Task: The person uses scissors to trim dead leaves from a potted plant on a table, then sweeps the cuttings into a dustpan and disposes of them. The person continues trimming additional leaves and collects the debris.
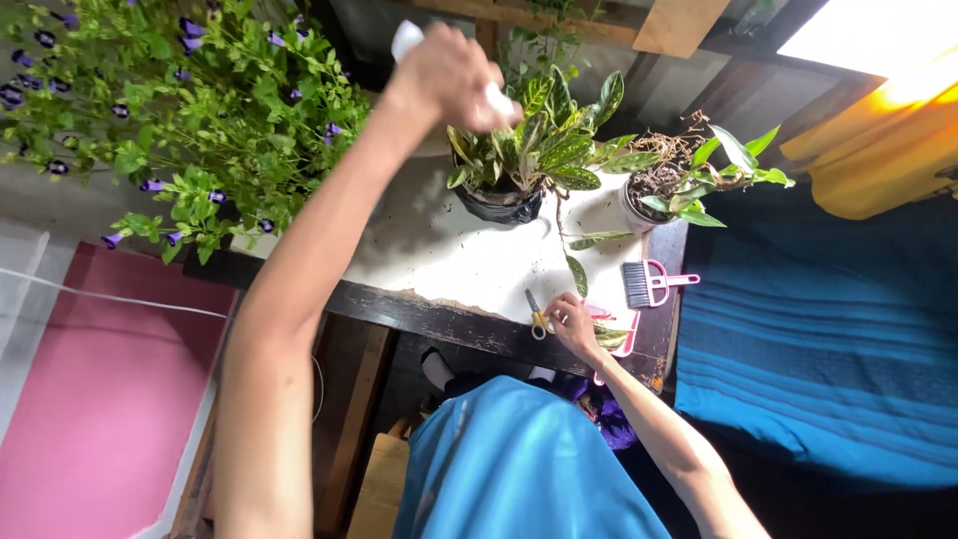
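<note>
My left hand (449, 75) is raised and closed around a white bottle-like object (407, 38), held just left of a leafy plant (549, 135) with spotted green leaves in a black pot (499, 205). My right hand (574, 321) rests on the white table top (449, 250) near its front edge, fingers on small scissors (538, 317) with yellow handles. A fallen leaf (577, 274) lies just above that hand. A pink dustpan (624, 339) with leaf cuttings sits right beside it.
A second plant in a white pot (654, 200) stands at the right of the table. A small pink brush (649, 283) lies near the right edge. A bush with purple flowers (180, 110) fills the upper left. A blue cloth (818, 329) lies right, a pink mat (100, 399) left.
</note>
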